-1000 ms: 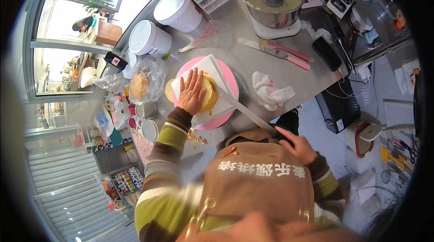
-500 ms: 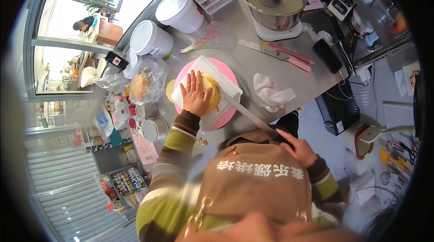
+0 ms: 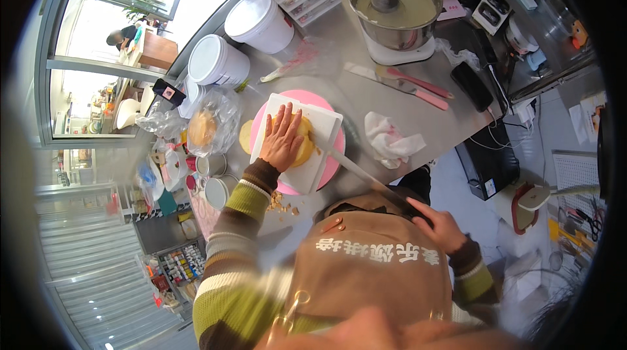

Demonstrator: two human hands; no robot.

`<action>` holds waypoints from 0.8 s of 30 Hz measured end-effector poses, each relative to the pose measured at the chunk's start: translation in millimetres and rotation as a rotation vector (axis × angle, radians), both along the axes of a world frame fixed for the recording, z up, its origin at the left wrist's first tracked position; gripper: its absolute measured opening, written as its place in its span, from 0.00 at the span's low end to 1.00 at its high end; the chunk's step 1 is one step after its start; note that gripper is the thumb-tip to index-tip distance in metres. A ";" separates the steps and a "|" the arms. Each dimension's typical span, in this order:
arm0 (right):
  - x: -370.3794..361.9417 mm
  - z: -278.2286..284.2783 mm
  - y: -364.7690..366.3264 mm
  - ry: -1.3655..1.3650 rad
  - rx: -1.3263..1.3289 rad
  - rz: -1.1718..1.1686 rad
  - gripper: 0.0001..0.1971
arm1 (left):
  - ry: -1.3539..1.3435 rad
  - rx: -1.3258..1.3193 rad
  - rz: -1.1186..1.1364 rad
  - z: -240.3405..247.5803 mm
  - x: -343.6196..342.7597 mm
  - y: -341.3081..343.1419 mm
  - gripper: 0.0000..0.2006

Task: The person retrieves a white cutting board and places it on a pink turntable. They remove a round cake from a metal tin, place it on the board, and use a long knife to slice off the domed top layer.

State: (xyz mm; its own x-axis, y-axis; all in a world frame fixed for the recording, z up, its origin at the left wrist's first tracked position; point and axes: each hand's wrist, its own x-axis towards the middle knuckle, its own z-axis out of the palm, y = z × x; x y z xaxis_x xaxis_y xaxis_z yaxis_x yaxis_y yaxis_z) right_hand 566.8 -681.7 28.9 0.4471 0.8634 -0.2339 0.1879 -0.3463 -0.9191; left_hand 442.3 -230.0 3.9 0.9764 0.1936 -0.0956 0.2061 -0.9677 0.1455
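My left hand (image 3: 281,141) lies flat, fingers stretched, on top of a round yellow sponge cake (image 3: 304,149). The cake rests on a white square board (image 3: 326,122), which sits on a pink round turntable (image 3: 307,96). In my right hand (image 3: 439,224) is the dark handle of a long cake knife (image 3: 360,175). Its blade slants up and left to the cake's right side; the tip is at or in the cake, and I cannot tell how deep. A pale round slice (image 3: 245,135) shows at the left edge of the turntable.
Brown crumbs (image 3: 282,206) lie near the table's front edge. To the right are a crumpled white cloth (image 3: 392,139) and pink-handled spatulas (image 3: 418,82). A stand mixer bowl (image 3: 395,26), white buckets (image 3: 219,60), a bagged cake (image 3: 201,124) and round tins (image 3: 219,191) stand around.
The white board and cake have turned a little counterclockwise under my left hand. My right hand and the knife have shifted slightly down and right. More crumbs show at the table edge.
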 end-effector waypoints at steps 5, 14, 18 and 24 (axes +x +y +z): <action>0.7 -7.1 5.3 0.067 0.044 0.024 0.26 | -0.053 -0.023 0.141 -7.7 4.1 -8.9 0.35; 2.4 -6.6 16.2 0.102 0.056 0.035 0.26 | -0.123 -0.073 0.342 -28.4 4.4 -12.1 0.37; 1.3 -13.0 6.2 0.074 -0.047 0.040 0.27 | -0.151 -0.031 0.454 -38.2 7.6 -17.7 0.36; 0.3 -19.1 -17.3 0.097 -0.062 0.035 0.27 | -0.107 0.187 0.294 -14.5 5.0 -4.0 0.36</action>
State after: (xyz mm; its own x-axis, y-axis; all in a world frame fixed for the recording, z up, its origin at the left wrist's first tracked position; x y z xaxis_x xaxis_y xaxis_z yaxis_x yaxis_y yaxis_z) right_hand 567.1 -699.0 9.8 0.3896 0.8606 -0.3280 0.1117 -0.3976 -0.9107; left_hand 447.3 -234.0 -10.6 0.8791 0.4717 0.0681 0.4723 -0.8814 0.0074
